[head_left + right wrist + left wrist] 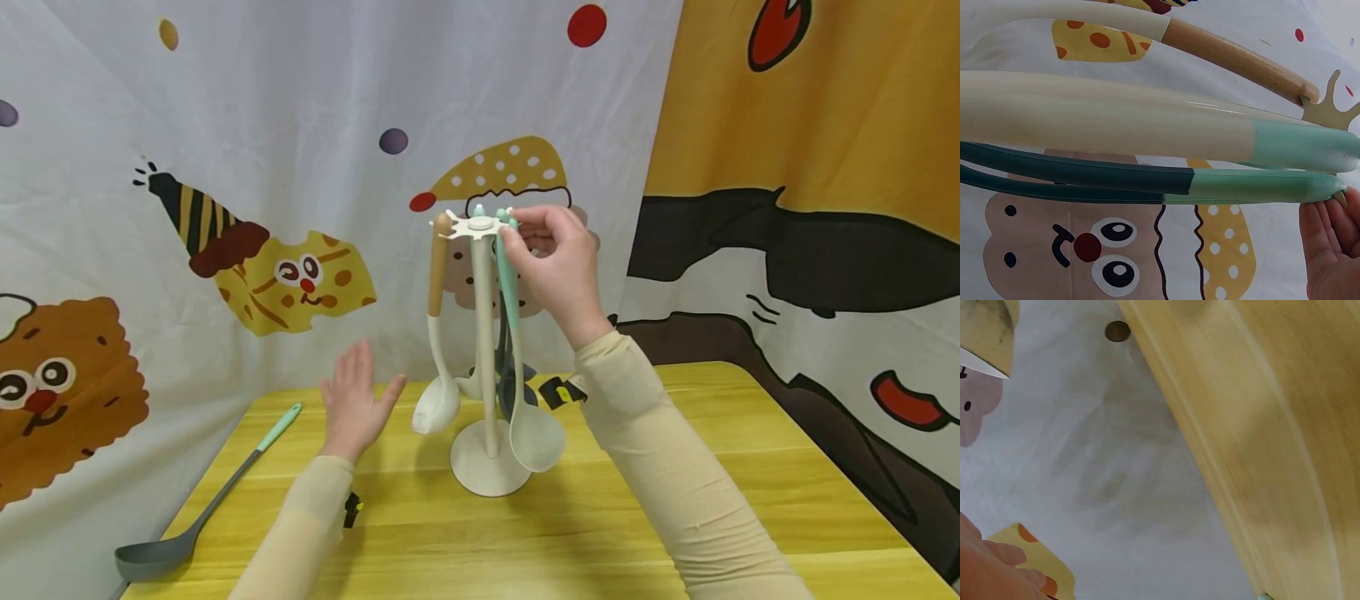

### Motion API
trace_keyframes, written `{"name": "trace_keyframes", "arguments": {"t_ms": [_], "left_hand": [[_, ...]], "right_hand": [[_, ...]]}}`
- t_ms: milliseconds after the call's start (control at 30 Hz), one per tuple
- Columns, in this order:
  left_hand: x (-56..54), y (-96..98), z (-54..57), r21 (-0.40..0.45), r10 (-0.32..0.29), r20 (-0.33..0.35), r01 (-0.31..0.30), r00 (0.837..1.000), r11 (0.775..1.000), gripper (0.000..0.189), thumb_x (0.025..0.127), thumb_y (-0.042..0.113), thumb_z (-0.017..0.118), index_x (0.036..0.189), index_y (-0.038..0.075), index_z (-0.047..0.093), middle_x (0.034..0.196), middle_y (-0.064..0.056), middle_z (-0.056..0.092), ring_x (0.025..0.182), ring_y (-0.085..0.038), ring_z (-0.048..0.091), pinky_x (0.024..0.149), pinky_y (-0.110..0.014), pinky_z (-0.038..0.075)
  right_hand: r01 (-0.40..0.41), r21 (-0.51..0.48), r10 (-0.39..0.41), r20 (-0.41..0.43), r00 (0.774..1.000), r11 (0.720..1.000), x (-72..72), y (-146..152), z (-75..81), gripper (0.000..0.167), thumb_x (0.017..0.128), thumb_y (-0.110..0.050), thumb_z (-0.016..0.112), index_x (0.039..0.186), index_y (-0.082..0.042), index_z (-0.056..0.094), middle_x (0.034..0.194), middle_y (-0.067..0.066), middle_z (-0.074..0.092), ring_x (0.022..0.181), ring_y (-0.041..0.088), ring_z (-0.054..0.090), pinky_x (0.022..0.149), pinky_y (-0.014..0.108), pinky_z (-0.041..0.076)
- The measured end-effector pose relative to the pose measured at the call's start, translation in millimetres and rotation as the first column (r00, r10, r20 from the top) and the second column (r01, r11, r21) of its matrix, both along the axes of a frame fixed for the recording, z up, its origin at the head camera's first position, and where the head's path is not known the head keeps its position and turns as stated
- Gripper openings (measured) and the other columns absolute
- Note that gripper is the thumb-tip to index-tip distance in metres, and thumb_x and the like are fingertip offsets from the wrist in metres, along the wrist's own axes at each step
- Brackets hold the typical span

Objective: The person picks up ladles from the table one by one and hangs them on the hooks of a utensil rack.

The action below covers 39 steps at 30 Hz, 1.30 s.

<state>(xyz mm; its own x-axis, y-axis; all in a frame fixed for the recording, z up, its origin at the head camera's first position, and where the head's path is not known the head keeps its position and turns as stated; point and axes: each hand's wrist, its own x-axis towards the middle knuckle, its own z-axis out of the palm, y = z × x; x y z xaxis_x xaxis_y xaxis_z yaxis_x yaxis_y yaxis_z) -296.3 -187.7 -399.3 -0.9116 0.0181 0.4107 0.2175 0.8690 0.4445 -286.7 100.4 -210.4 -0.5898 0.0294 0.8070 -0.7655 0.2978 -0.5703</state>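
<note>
A cream utensil rack (481,333) stands on the table with several kitchen utensils hanging from its top hooks. At the top, my right hand (562,262) pinches the mint handle end of a white ladle (538,437), beside a hook. Dark green utensils (1085,169) with mint handles hang right behind that ladle; their heads are partly hidden. On the rack's left hangs a white utensil with a wooden handle (437,275). My left hand (356,408) is held over the table left of the rack, fingers straight, touching nothing.
On the table's left side lies a grey ladle (157,557) with a mint handle, its bowl near the front left edge. The yellow wooden table (637,533) reaches back to a cartoon-printed curtain (300,67).
</note>
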Motion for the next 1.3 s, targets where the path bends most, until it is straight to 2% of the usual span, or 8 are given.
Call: {"name": "trace_keyframes", "arguments": {"t_ms": [133, 267, 533, 733, 1033, 1300], "left_hand": [[-1.4, -7.5, -4.8, -0.044, 0.032, 0.039, -0.030, 0.999, 0.999, 0.092, 0.098, 0.066, 0.036, 0.158, 0.006, -0.001, 0.163, -0.023, 0.000, 0.147, -0.046, -0.002, 0.109, -0.073, -0.002], [-1.7, -16.4, -8.9, -0.076, 0.061, 0.050, -0.057, 0.997, 0.995, 0.095, 0.097, 0.067, 0.036, 0.158, 0.003, 0.002, 0.161, -0.027, 0.005, 0.146, -0.050, 0.003, 0.106, -0.076, 0.002], [-1.7, -34.3, -17.1, -0.092, 0.097, 0.104, -0.088, 0.990, 0.992, 0.101, 0.095, 0.072, 0.033, 0.157, 0.003, -0.005, 0.160, -0.029, -0.002, 0.145, -0.051, -0.003, 0.105, -0.076, -0.005], [-1.1, -43.4, -22.6, -0.107, 0.112, 0.114, -0.100, 0.987, 0.989, 0.103, 0.093, 0.075, 0.032, 0.157, 0.004, -0.007, 0.159, -0.030, -0.004, 0.144, -0.053, -0.003, 0.103, -0.077, -0.007], [-0.4, -58.2, -30.2, -0.111, 0.148, 0.118, -0.135, 0.982, 0.985, 0.105, 0.092, 0.076, 0.034, 0.157, 0.002, -0.001, 0.158, -0.035, 0.001, 0.142, -0.057, 0.000, 0.100, -0.080, -0.006], [0.0, -76.4, -37.3, -0.120, 0.196, 0.153, -0.178, 0.969, 0.977, 0.107, 0.090, 0.078, 0.034, 0.157, 0.001, 0.002, 0.155, -0.039, 0.007, 0.140, -0.061, 0.002, 0.096, -0.084, -0.003]], "right_hand": [[-0.005, 0.001, 0.005, -0.002, 1.000, 1.000, 0.0, -0.1, 0.0, 0.026, 0.092, -0.016, 0.069, 0.113, -0.002, 0.068, 0.106, 0.008, 0.063, 0.091, 0.015, 0.064, 0.084, 0.026, 0.053], [-0.006, 0.001, 0.006, -0.009, 1.000, 1.000, -0.9, 0.0, -0.6, 0.025, 0.091, -0.015, 0.069, 0.113, -0.002, 0.068, 0.106, 0.008, 0.063, 0.091, 0.016, 0.064, 0.084, 0.027, 0.053], [-0.007, -0.002, 0.007, -0.011, 1.000, 1.000, -1.3, 0.4, -0.9, 0.025, 0.092, -0.014, 0.069, 0.112, -0.001, 0.068, 0.105, 0.009, 0.063, 0.091, 0.016, 0.063, 0.084, 0.027, 0.053], [-0.010, -0.006, 0.010, -0.036, 0.999, 1.000, -1.5, 0.3, -1.1, 0.024, 0.091, -0.012, 0.069, 0.113, -0.001, 0.068, 0.105, 0.009, 0.063, 0.090, 0.016, 0.063, 0.083, 0.028, 0.054], [-0.008, 0.000, 0.008, -0.020, 1.000, 1.000, -1.7, -0.4, -0.3, 0.025, 0.091, -0.013, 0.069, 0.113, -0.001, 0.068, 0.105, 0.008, 0.063, 0.091, 0.015, 0.063, 0.083, 0.027, 0.053], [-0.004, 0.002, 0.004, -0.023, 1.000, 1.000, -1.5, 0.4, -0.2, 0.024, 0.091, -0.014, 0.069, 0.112, -0.001, 0.069, 0.104, 0.009, 0.063, 0.090, 0.016, 0.063, 0.083, 0.027, 0.054]]}}
